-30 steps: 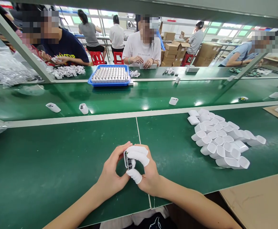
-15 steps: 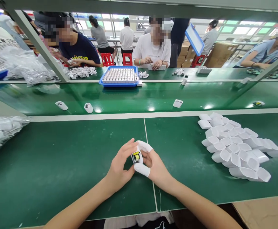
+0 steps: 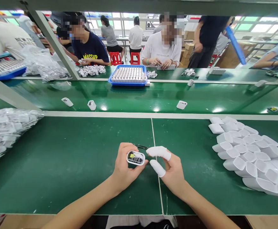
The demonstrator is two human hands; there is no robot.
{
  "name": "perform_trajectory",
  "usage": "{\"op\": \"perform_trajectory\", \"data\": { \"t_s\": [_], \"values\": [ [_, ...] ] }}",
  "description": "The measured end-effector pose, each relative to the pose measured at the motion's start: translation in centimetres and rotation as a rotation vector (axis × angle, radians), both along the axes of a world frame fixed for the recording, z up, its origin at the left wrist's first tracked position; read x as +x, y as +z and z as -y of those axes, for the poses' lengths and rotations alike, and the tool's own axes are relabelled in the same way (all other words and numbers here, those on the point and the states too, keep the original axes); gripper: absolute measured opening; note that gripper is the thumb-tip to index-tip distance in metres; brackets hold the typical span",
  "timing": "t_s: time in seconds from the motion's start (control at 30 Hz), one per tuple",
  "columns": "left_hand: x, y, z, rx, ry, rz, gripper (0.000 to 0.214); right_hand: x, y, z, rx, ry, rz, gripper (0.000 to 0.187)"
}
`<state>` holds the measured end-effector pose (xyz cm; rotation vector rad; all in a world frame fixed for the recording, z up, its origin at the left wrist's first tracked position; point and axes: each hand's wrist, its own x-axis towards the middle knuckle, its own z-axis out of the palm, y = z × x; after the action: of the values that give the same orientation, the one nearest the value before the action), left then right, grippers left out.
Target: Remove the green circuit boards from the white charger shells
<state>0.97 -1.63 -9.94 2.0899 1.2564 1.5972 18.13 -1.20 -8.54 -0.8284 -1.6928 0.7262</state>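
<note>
In my left hand [image 3: 125,162] is a white oval plastic housing [image 3: 136,158], its open end facing me. A circuit board with a yellow part and dark parts shows inside it. My right hand [image 3: 169,165] is just to the right, thumb and index finger apart, both in white finger cots. Thin dark strands [image 3: 141,146], perhaps wires, run from behind the left fingers to near the right index fingertip. Whether that fingertip touches them I cannot tell.
Rows of white empty housings [image 3: 250,149] lie on the right of the green table [image 3: 81,165]. Bagged white parts [image 3: 7,133] are at left. Beyond a pale rail, several housings [image 3: 182,104] sit on a green strip. A blue tray [image 3: 110,81] and co-workers are across.
The housing has turned so its open end faces me and now rests in my left hand alone. My right hand has drawn away to the right. Dark strands have come into view.
</note>
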Motion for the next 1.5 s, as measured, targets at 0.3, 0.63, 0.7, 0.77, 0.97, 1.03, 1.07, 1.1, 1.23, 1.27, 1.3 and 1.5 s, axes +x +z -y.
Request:
{"op": "perform_trajectory", "data": {
  "t_s": [0.3,0.63,0.7,0.77,0.97,1.03,1.07,1.1,1.23,1.27,1.3,1.5],
  "values": [
    [0.2,0.3,-0.3,0.100,0.036,-0.087,0.016,-1.1,0.0,0.5,-0.007,-0.017,0.048,0.017],
    [-0.4,-0.3,-0.4,0.211,0.050,-0.235,0.019,-1.2,-1.2,1.1,0.345,-0.215,0.239,0.036],
    [-0.4,-0.1,-0.5,0.231,0.065,-0.278,0.018,-1.3,-1.5,0.9,0.416,-0.239,0.275,0.040],
    [-0.4,0.1,-0.5,0.244,0.083,-0.317,0.017,-1.4,-1.8,0.6,0.471,-0.250,0.317,0.045],
    [-0.5,0.4,-0.8,0.227,0.102,-0.378,0.011,-1.6,-2.4,0.2,0.571,-0.267,0.478,0.059],
    [-0.5,0.4,-0.8,0.214,0.105,-0.378,0.009,-1.5,-2.7,0.2,0.602,-0.274,0.518,0.064],
    [-0.5,0.4,-0.8,0.207,0.104,-0.377,0.008,-1.5,-2.9,0.3,0.620,-0.278,0.539,0.066],
    [-0.5,0.3,-0.8,0.200,0.102,-0.376,0.008,-1.4,-3.1,0.3,0.635,-0.282,0.559,0.067],
    [-0.4,0.2,-0.7,0.152,0.083,-0.362,0.008,-1.3,-3.1,0.3,0.622,-0.246,0.554,0.062],
    [-0.3,0.2,-0.6,0.137,0.080,-0.353,0.007,-1.3,-2.9,0.3,0.582,-0.226,0.511,0.058],
    [-0.2,0.2,-0.6,0.120,0.081,-0.340,0.006,-1.3,-2.6,0.3,0.516,-0.201,0.452,0.054],
    [-0.2,0.4,-0.6,0.052,0.097,-0.264,0.008,-0.9,-1.0,-0.1,-0.106,-0.078,0.096,0.023]
  ]
}}
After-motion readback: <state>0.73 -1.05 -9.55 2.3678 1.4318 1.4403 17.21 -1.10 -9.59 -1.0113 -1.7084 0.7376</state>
